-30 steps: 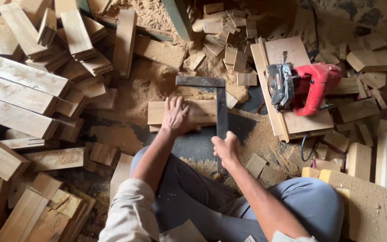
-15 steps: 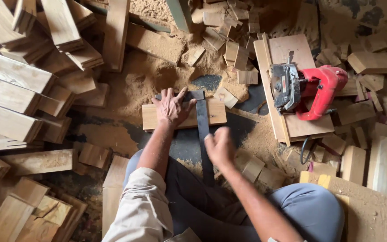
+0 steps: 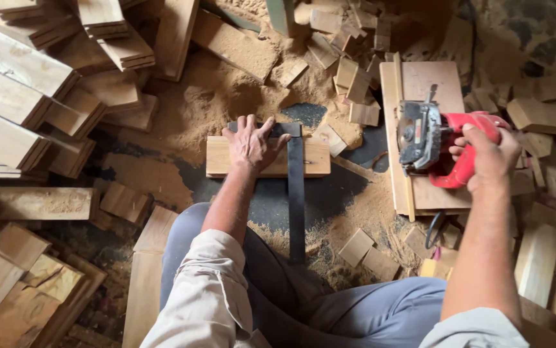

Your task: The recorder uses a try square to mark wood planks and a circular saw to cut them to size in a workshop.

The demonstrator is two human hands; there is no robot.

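The left hand lies flat with fingers spread, gripping nothing, pressing on one short, pale rectangular wood block amid loose sawdust. One dark metal square crosses the block's right part, its long blade running near. To the right, the right hand is closed around the red handle of one circular saw, which rests on a flat board.

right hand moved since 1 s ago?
Yes. The right hand left the metal square and went right to the red circular saw; its fingers now wrap the handle.
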